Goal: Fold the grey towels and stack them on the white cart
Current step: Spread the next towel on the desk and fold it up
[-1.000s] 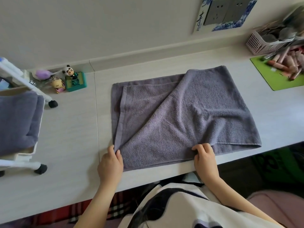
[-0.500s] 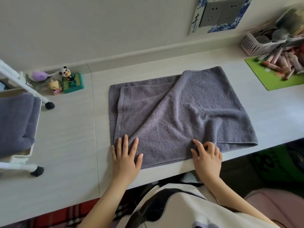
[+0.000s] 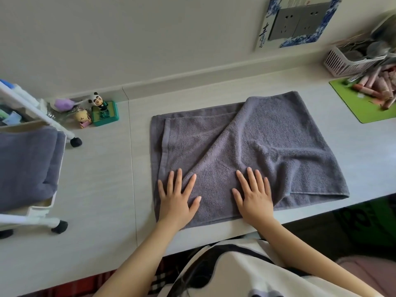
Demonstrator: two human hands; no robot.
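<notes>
**Both palms flat on half-folded grey towel**

Grey towel [image 3: 267,146] lies on the table [image 3: 107,189] near its front edge, roughly mid-table, its right part folded diagonally over the left, wrinkled in the middle. Lower right corner sits at the table's front edge. Left hand [image 3: 176,200] lies flat on the towel's front-left corner, fingers straight and spread, gripping nothing. Right hand [image 3: 254,196] lies flat just beside it on the front middle of the towel, fingers straight and spread, also gripping nothing. White cart [image 3: 40,213] stands at the table's left edge, with a folded grey towel [image 3: 25,166] lying in it. Panda figurine [image 3: 99,102] on a green box and small toys sit by the back edge near the cart. Green mat [image 3: 362,110] with pink tubes and a pink basket [image 3: 340,65] occupy the back-right corner
</notes>
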